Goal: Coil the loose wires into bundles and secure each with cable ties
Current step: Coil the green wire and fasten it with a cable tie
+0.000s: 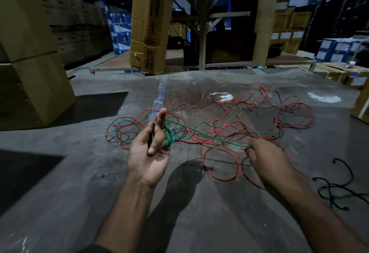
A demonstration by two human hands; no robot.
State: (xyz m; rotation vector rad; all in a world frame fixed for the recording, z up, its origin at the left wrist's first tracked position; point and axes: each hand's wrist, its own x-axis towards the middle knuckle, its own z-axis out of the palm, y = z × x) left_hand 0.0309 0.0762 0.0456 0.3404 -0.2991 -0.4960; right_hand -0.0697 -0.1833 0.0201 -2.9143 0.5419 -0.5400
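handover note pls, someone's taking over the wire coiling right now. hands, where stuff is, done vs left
Left hand: palm up, fingers mostly straight, green wire looped round them as a started coil.
Right hand: pinches the same green wire, stretched between the hands.
Red wires: loose tangle on the floor, green strands mixed in.
Black wires: loose on the floor at right.
Done: a few green turns only.
Left: finish green coil, coil red and black, tie all. No cable ties visible.
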